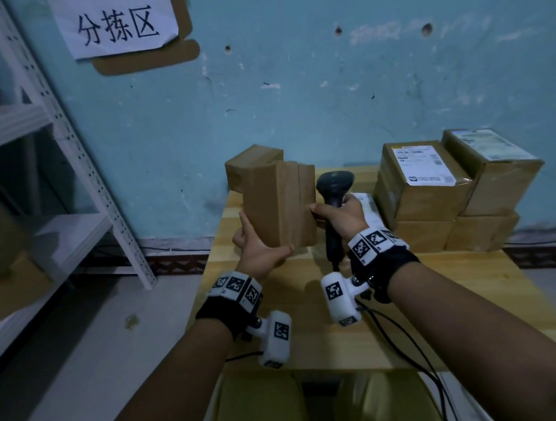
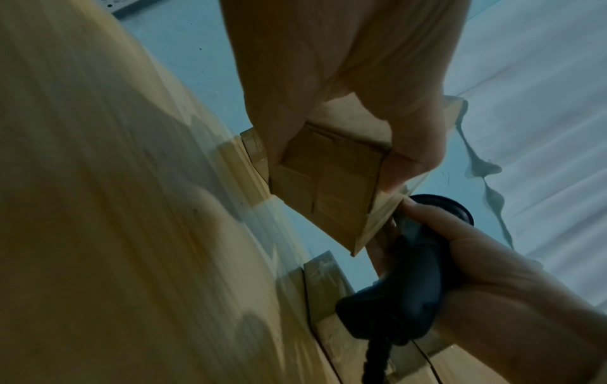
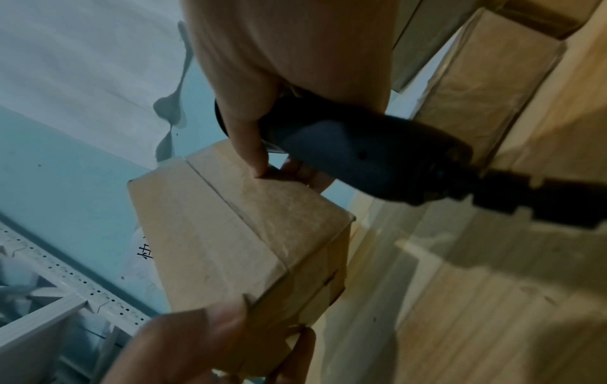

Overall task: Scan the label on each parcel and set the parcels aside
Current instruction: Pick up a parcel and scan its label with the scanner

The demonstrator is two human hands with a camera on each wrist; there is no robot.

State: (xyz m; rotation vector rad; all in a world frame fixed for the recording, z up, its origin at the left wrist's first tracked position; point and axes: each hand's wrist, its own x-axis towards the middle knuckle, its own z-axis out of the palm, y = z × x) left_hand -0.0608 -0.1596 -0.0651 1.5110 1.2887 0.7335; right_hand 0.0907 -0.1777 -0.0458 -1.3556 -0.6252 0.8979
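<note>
A plain brown cardboard parcel (image 1: 277,203) is held upright above the wooden table (image 1: 448,299); no label shows on the faces toward me. My left hand (image 1: 259,246) grips its lower left corner, thumb on the near face. My right hand (image 1: 341,216) grips the black barcode scanner (image 1: 334,188) by its handle, and its thumb and a fingertip press the parcel's right edge. In the left wrist view the parcel (image 2: 328,187) sits between my fingers (image 2: 407,156), with the scanner (image 2: 410,285) beside it. The right wrist view shows the parcel (image 3: 236,233) and the scanner (image 3: 368,161) close together.
Another brown parcel (image 1: 253,163) stands behind the held one. Several parcels (image 1: 426,182) with white labels are stacked at the table's right rear. A white metal shelf rack (image 1: 61,163) stands to the left. The scanner's cable (image 1: 404,340) trails over the table's near edge.
</note>
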